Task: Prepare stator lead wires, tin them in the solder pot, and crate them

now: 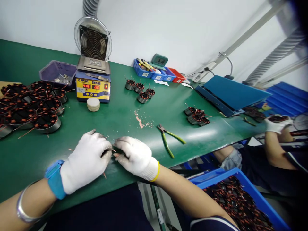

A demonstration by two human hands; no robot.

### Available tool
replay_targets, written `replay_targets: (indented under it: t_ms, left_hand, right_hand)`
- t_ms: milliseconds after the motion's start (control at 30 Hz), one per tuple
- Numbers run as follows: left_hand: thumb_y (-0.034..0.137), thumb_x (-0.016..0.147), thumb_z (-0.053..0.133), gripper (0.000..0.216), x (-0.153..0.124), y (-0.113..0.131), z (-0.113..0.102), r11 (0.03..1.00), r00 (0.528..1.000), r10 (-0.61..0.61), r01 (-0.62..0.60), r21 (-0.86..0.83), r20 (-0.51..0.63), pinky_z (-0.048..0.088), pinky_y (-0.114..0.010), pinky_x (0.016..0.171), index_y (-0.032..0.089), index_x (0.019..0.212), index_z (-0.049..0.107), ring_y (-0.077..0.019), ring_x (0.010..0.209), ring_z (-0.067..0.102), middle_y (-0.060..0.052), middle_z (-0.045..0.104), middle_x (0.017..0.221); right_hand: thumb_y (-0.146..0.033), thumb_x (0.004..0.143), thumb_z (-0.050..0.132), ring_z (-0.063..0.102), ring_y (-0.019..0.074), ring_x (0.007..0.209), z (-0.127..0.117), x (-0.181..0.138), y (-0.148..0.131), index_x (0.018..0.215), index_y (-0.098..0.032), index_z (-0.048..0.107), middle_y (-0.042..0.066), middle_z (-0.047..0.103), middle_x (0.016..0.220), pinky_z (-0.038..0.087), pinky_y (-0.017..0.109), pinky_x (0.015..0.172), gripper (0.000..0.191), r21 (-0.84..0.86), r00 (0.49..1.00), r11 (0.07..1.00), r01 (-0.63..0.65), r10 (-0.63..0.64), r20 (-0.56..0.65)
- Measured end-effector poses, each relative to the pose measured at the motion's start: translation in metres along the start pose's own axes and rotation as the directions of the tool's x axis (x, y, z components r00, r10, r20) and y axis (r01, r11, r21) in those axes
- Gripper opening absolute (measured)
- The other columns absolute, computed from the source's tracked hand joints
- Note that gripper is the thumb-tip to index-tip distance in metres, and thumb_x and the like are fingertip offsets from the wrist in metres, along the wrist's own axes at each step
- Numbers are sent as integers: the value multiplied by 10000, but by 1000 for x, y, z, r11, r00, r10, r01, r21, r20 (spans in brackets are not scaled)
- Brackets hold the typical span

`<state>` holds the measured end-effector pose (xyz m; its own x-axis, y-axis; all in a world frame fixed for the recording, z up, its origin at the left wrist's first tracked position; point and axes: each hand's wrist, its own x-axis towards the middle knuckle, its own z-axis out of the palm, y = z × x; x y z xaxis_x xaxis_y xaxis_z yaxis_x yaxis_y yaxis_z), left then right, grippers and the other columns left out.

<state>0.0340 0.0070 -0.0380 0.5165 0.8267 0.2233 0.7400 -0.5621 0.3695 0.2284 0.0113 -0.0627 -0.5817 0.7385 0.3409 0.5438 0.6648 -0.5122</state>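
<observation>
My left hand [86, 160], in a white glove, is closed over a motor stator that it almost wholly hides. Copper wire ends [104, 175] poke out around that hand. My right hand [134, 155], gloved too, pinches at a thin wire end [114, 150] beside the left fingertips, and its fingertips look darkened. To the right of it lie cutting pliers [168, 136] with green handles, jaws apart. Beyond both hands is a scatter of tiny copper clippings [141, 122].
Wound stators [47, 122] crowd the left; smaller groups of stators [143, 96] stand farther back and right [197, 116]. A solder pot [93, 86] with a fan sits behind. A blue crate [240, 175] of stators is lower right. A co-worker's gloved hand [276, 125] is far right.
</observation>
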Motion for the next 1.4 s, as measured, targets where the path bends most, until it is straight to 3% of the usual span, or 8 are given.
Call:
replay_targets:
  t_ms: [133,400,533,733,867,1000,1167,1400]
  left_hand:
    - [183,843,537,173,1,0,1,1000,1000,-5,5,11,-6,400,-457,933,203,695,623,-200,740,530,-11,594,711]
    - [203,847,527,184,0,-1,-1,1000,1000,1,-1,25,-3,402,-471,935,195,695,630,-206,740,535,-24,592,713]
    - [190,844,513,186,0,-1,0,1000,1000,2,-2,18,-21,416,-460,905,199,698,628,-207,738,534,-23,595,714]
    - [191,836,517,188,1,-2,2,1000,1000,-8,9,30,-30,407,-452,928,204,680,620,-199,732,530,-18,589,705]
    - [207,845,512,189,0,-2,1,1000,1000,2,-2,29,-6,408,-458,925,208,705,639,-205,745,536,-23,603,726]
    - [210,845,513,190,0,-1,1,1000,1000,10,-10,21,-10,384,-475,971,200,705,642,-207,764,541,-29,601,734]
    - [189,834,519,176,2,0,2,1000,1000,0,0,21,-7,405,-458,930,204,698,631,-211,754,531,-25,601,717]
    - [186,833,498,208,1,1,-1,997,999,19,-21,72,34,383,-471,959,209,655,604,-203,706,521,-14,593,674]
  right_hand:
    - [-154,923,432,598,264,955,-1,0,5,1046,-134,611,147,640,1102,469,459,909,218,-238,946,918,318,-324,18]
    - [-243,954,375,610,156,573,10,10,-9,840,-174,492,16,590,653,524,269,571,177,532,749,531,-660,417,514]
    - [-291,928,538,615,237,911,2,2,3,1019,-147,594,119,646,1020,517,396,827,179,63,1000,998,-25,25,9]
    - [-93,923,444,581,235,899,-2,4,11,1004,-119,624,126,649,1045,422,474,982,199,-433,876,785,443,-482,21]
    - [-229,923,439,607,218,775,5,8,2,894,-143,591,109,653,893,525,378,748,177,65,989,996,-53,43,145]
    - [-248,930,384,619,167,612,7,9,-3,814,-158,503,43,594,686,517,272,596,190,529,758,558,-639,339,558]
    - [-333,905,552,602,246,877,-2,3,4,983,-142,613,115,638,996,507,380,782,215,-16,1000,1000,0,0,15]
    - [-110,907,434,539,230,775,-7,10,-2,919,-140,618,105,613,918,443,448,916,188,-518,898,734,440,-366,244]
